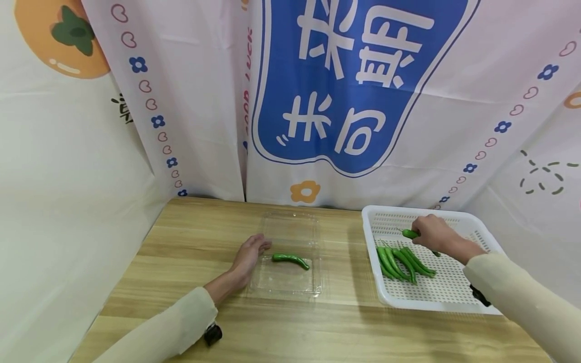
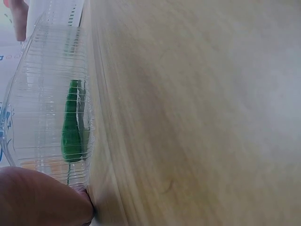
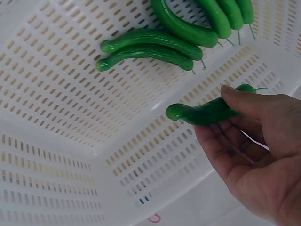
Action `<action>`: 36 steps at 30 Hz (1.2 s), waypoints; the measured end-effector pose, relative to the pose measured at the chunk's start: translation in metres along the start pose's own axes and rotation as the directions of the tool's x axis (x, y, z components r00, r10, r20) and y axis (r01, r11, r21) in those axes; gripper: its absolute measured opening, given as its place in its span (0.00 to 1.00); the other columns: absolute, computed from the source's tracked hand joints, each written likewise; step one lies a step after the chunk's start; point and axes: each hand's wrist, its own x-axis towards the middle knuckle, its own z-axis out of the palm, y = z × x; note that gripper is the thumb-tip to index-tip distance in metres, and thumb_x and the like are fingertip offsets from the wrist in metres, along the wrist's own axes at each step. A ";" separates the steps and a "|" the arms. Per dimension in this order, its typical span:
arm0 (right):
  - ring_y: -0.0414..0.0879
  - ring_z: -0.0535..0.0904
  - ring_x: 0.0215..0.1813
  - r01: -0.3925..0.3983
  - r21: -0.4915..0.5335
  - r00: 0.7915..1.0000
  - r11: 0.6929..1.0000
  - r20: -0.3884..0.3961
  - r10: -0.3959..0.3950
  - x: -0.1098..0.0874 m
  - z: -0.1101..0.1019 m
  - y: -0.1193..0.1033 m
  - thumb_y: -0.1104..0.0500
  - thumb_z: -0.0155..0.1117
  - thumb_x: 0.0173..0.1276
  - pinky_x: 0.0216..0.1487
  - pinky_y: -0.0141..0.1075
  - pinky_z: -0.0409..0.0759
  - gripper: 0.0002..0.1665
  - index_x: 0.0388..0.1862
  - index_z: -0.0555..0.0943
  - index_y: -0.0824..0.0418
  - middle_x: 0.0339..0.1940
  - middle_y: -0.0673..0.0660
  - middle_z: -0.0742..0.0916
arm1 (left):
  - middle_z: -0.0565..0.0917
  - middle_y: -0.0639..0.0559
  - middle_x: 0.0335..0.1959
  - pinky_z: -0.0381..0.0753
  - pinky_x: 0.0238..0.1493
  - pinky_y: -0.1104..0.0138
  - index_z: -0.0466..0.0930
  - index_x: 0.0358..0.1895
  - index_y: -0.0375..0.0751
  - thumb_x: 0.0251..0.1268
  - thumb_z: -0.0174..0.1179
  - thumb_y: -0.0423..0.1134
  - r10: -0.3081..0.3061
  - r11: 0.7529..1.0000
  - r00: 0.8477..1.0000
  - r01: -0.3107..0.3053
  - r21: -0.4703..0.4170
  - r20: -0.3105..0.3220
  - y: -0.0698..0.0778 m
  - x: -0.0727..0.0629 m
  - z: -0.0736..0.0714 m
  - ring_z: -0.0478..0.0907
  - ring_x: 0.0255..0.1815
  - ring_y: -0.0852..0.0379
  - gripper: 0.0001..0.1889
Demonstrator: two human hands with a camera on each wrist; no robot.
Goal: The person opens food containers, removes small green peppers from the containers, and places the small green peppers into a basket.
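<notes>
My right hand (image 1: 434,233) pinches a green chili pepper (image 3: 207,112) between thumb and fingers, above the white perforated basket (image 1: 386,297). Several more green peppers (image 1: 399,262) lie side by side on the left part of the basket floor. My left hand (image 1: 248,256) rests at the left side of a clear plastic clamshell box (image 1: 286,285), its fingers extended along the edge. One green pepper (image 1: 290,259) lies in the box's near half. The left wrist view shows that pepper (image 2: 73,125) through the ribbed clear wall, with part of the left hand below it.
The box's clear lid (image 1: 290,227) lies folded back toward the rear. Box and basket stand apart on a wooden table (image 1: 181,262). A printed white curtain (image 1: 204,101) hangs along the table's back edge, with more white cloth at both sides.
</notes>
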 end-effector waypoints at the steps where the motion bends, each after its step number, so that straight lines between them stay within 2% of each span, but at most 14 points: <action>1: 0.42 0.68 0.22 0.003 -0.003 1.000 1.000 0.001 -0.003 0.000 0.002 0.002 0.69 0.77 0.62 0.27 0.35 0.68 0.15 0.21 0.80 0.59 0.17 0.48 0.78 | 0.71 0.30 0.75 0.50 0.85 0.41 0.52 0.82 0.28 0.90 0.37 0.44 -0.001 1.000 1.000 0.001 -0.002 -0.001 0.000 0.000 0.000 0.63 0.80 0.34 0.30; 7: 0.41 0.67 0.21 0.021 -0.004 1.000 1.000 0.022 -0.021 -0.001 0.010 0.014 0.70 0.76 0.61 0.27 0.35 0.68 0.17 0.18 0.79 0.58 0.15 0.47 0.77 | 0.72 0.31 0.74 0.50 0.85 0.42 0.52 0.82 0.28 0.89 0.38 0.44 -0.004 1.000 1.000 0.004 -0.001 -0.010 0.000 0.001 0.001 0.64 0.80 0.34 0.30; 16: 0.42 0.70 0.22 -0.029 0.025 0.990 0.999 0.137 0.026 -0.003 0.023 0.025 0.70 0.76 0.62 0.26 0.35 0.71 0.09 0.25 0.86 0.61 0.19 0.49 0.83 | 0.72 0.31 0.74 0.49 0.85 0.41 0.52 0.82 0.28 0.89 0.38 0.44 -0.004 1.000 1.000 0.004 0.008 -0.008 0.000 0.001 0.001 0.63 0.80 0.34 0.29; 26: 0.41 0.67 0.21 -0.046 -0.004 0.986 0.999 0.159 0.046 0.002 0.038 0.031 0.72 0.73 0.60 0.25 0.34 0.67 0.16 0.19 0.79 0.58 0.15 0.48 0.77 | 0.71 0.31 0.75 0.49 0.85 0.41 0.52 0.82 0.29 0.89 0.38 0.44 -0.007 1.000 1.000 0.007 -0.007 -0.005 0.000 0.002 0.001 0.63 0.80 0.34 0.29; 36: 0.43 0.67 0.24 -0.088 -0.053 0.972 0.995 0.213 0.097 0.002 0.038 0.029 0.71 0.76 0.61 0.26 0.35 0.67 0.14 0.23 0.80 0.61 0.19 0.50 0.78 | 0.71 0.31 0.75 0.49 0.85 0.41 0.51 0.82 0.28 0.90 0.38 0.43 -0.002 1.000 1.000 0.002 -0.008 -0.007 0.002 0.001 0.002 0.64 0.79 0.34 0.29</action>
